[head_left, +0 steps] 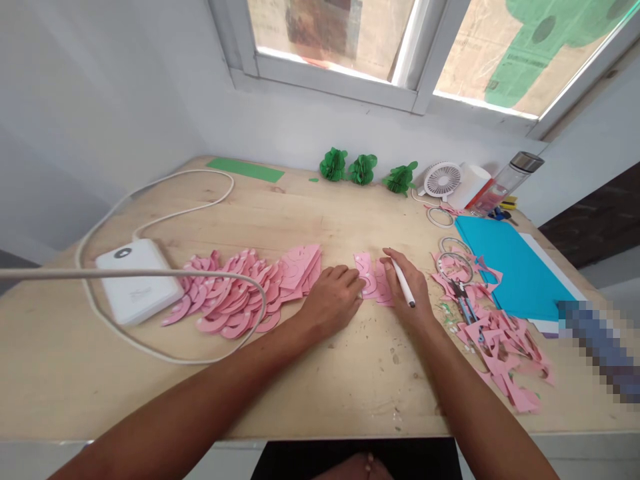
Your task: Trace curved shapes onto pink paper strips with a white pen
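My left hand (334, 299) rests on the table with its fingers curled together at the left edge of a pink paper piece (369, 275). A small pale bit shows at its fingertips, too small to name. The pink piece bears curved outlines and lies flat. My right hand (414, 293) holds a white marker (403, 281) slanting across the fingers, its dark end toward me. Under that hand's fingers lies another pink paper piece (384, 283), partly hidden. Left of my left hand are a stack of pink paper pieces (300, 267) and a heap of curved pink cut-outs (235, 293).
A white power bank (140, 283) with a looping cable (155, 360) lies left. At right are pink scraps (505, 347), scissors (466, 307), tape rings (454, 267) and blue sheets (515, 267). Green paper flowers (362, 169), a fan (442, 180) and a bottle (507, 183) stand behind.
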Available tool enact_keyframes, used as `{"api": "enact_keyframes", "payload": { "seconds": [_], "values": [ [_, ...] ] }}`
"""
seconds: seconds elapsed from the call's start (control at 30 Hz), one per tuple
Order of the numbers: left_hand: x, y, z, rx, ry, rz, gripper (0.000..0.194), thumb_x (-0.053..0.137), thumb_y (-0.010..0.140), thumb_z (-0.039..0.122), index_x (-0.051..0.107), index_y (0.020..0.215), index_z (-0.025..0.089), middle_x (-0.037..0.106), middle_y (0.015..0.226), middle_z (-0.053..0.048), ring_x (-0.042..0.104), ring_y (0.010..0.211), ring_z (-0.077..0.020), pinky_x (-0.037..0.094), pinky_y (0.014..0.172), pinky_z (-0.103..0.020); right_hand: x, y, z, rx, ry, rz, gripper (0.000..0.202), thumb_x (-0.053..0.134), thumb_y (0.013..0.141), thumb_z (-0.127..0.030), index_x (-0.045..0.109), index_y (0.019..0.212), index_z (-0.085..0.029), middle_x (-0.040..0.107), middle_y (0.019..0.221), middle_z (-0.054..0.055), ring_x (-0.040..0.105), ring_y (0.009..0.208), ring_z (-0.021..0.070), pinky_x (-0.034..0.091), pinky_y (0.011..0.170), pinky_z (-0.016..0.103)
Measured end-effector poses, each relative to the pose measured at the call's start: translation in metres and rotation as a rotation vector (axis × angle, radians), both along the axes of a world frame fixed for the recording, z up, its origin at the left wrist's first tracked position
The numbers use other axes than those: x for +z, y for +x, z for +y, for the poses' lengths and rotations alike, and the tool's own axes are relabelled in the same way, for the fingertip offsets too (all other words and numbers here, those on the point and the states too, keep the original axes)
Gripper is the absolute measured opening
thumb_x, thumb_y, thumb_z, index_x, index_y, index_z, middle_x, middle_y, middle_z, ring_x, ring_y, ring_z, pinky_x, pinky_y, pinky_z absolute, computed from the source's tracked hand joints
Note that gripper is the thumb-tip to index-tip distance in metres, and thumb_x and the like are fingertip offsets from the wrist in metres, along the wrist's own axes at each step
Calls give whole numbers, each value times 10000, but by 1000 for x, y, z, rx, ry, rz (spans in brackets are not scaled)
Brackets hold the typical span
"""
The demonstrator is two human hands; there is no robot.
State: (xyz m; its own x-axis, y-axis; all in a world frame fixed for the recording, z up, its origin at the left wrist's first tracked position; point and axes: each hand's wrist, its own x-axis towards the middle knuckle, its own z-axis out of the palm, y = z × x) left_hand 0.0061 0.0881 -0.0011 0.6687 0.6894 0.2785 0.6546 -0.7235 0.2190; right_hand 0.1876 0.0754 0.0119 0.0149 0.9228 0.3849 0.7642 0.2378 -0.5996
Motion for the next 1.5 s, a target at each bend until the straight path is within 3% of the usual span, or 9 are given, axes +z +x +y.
{"api": "enact_keyframes", "payload": {
  "seconds": [0.17, 0.4, 0.67, 1.07, 1.5],
  "values": [
    [0, 0, 0, -3, 1, -3, 215, 459, 888, 182, 599, 1050, 175, 619, 1098, -94, 511, 1076, -248, 416, 928, -420, 2, 1, 0, -47, -5, -5, 352, 356, 953, -329, 540, 1232, -218, 707, 1037, 60, 661, 900, 210, 497, 767, 315],
    [-2, 0, 2, -7, 8, -9, 220, 461, 889, 186, 602, 1058, 175, 620, 1096, -89, 512, 1075, -251, 416, 934, -418, -3, -1, 2, 30, -90, -119, 351, 374, 946, -305, 549, 1234, -205, 711, 997, 68, 656, 932, 222, 488, 791, 322],
    [-2, 0, 2, -13, -1, -13, 224, 455, 885, 172, 604, 1053, 174, 623, 1074, -91, 516, 1063, -247, 420, 930, -420, -7, -2, 4, 64, -59, -249, 315, 422, 932, -247, 599, 1190, -211, 708, 1008, 75, 636, 910, 224, 481, 779, 325],
    [-5, -1, 4, -22, -8, -41, 221, 461, 881, 170, 608, 1046, 175, 625, 1089, -92, 520, 1069, -246, 422, 931, -425, -12, 0, 4, 138, -65, -171, 343, 484, 893, -170, 604, 1203, -251, 715, 992, 47, 635, 938, 211, 482, 838, 338],
    [-2, -1, 3, -18, -10, -35, 218, 464, 887, 177, 613, 1046, 171, 628, 1085, -93, 520, 1077, -250, 425, 934, -423, -10, -2, 3, 146, -67, -162, 321, 476, 904, -188, 616, 1187, -244, 721, 966, 45, 637, 916, 213, 482, 825, 340]
  ]
}}
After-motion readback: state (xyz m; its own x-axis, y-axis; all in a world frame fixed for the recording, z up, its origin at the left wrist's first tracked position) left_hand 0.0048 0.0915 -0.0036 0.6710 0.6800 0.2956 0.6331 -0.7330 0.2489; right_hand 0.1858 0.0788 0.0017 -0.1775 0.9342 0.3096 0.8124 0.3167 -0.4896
